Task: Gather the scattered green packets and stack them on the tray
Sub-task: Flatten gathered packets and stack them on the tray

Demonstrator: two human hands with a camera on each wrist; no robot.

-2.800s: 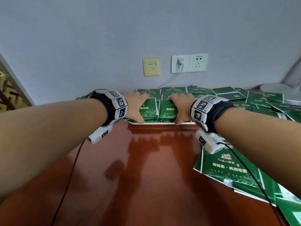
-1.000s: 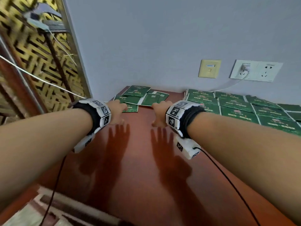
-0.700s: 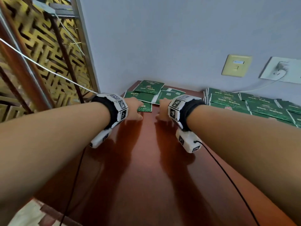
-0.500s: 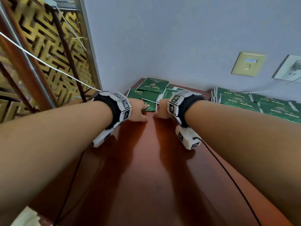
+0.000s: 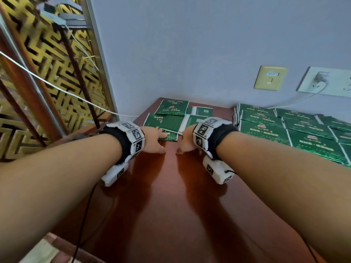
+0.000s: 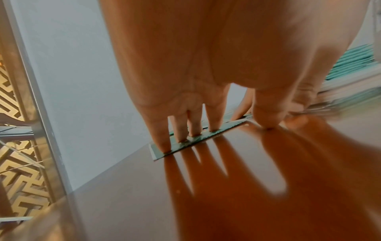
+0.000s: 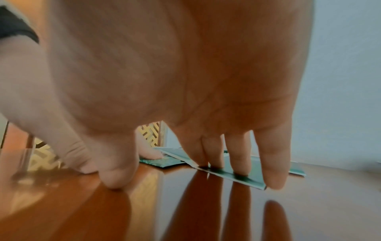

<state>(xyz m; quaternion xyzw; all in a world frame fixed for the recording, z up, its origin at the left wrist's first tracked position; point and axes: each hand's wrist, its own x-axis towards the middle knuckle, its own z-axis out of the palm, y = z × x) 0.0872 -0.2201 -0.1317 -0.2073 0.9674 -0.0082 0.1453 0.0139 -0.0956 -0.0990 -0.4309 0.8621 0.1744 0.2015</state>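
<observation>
Several loose green packets (image 5: 167, 121) lie overlapping in the far left corner of the red-brown table (image 5: 171, 196). My left hand (image 5: 158, 140) has its straight fingers (image 6: 181, 128) pressed on the near edge of one packet (image 6: 198, 140), with the thumb on the table. My right hand (image 5: 183, 141) lays its fingers (image 7: 237, 156) flat on a neighbouring packet (image 7: 239, 176), thumb also on the wood. To the right, stacks of green packets (image 5: 266, 124) stand in rows; a pale tray edge (image 6: 350, 84) shows under them.
A gold lattice screen (image 5: 38, 73) with a metal post stands just beyond the table's left edge, and a white cable (image 5: 57, 86) crosses it. The grey wall close behind the packets carries a beige plate (image 5: 269, 77) and a socket (image 5: 326, 82) with a plug.
Both hands left the stacks on the tray, swung left to the corner and came down on the near edges of the loose packets. Over the last half second they barely moved.
</observation>
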